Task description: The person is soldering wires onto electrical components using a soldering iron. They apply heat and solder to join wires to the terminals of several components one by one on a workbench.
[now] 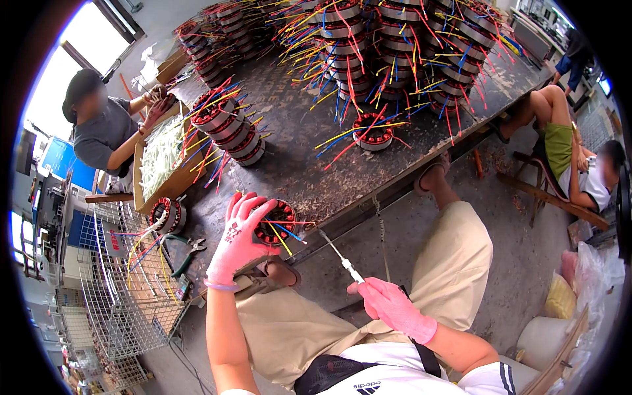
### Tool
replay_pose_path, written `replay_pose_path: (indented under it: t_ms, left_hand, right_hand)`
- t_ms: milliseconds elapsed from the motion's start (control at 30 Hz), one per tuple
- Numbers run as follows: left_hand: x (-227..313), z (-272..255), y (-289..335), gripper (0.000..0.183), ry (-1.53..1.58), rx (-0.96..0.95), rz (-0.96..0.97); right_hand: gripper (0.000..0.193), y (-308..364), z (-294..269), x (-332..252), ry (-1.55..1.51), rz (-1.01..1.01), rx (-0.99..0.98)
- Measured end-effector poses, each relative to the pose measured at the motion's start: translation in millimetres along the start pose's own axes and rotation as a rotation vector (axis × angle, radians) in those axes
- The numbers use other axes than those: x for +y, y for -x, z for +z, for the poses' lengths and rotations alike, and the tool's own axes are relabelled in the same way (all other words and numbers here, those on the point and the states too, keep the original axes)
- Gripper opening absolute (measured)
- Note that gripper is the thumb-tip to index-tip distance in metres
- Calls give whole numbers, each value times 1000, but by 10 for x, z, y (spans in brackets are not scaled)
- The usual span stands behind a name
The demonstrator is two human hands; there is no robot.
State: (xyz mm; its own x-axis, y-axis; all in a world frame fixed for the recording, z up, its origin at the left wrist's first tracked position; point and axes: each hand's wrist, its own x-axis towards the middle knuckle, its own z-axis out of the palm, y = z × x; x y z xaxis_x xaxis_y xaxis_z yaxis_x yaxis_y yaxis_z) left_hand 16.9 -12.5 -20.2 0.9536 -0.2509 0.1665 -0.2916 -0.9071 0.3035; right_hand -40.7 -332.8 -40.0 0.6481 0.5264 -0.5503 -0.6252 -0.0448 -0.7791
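A ring-shaped motor stator [284,214] with red-lined slots rests near the front edge of the dark worktable. Blue, yellow and white lead wires stick out of it. My left hand [238,240], in a pink glove, is closed over the stator's left side, fingers on its rim. In my right hand [398,309], also gloved in pink, is a thin metal rod tool with a white handle [351,269]. The tool points up and left towards the stator; its tip is near the wires, and I cannot tell whether it touches them.
Tall stacks of wired stators [345,49] fill the far table. A shorter stack [230,128] and a single stator [373,131] stand closer. At left are a box of white sleeves [161,155], another stator [167,215] and cutting pliers [189,253]. Two people sit nearby.
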Motion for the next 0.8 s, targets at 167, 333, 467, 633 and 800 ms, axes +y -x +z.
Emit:
replay_pose_path:
  t_ms: [167, 333, 467, 633, 800]
  left_hand:
    - [-55, -9, -14, 101, 5, -14, 32]
    - [-86, -4, -11, 101, 17, -22, 34]
    - [-90, -5, -15, 101, 20, -25, 38]
    - [-84, -17, -17, 101, 23, -26, 36]
    - [-103, -7, -10, 101, 18, -31, 35]
  right_hand:
    - [30, -23, -11, 12, 47, -6, -2]
    - [29, -35, -7, 12, 31, -14, -6]
    - [30, -56, -21, 66, -15, -6, -17]
    - [33, -40, -13, 32, 11, -2, -9]
    - [29, -25, 10, -25, 5, 4, -10]
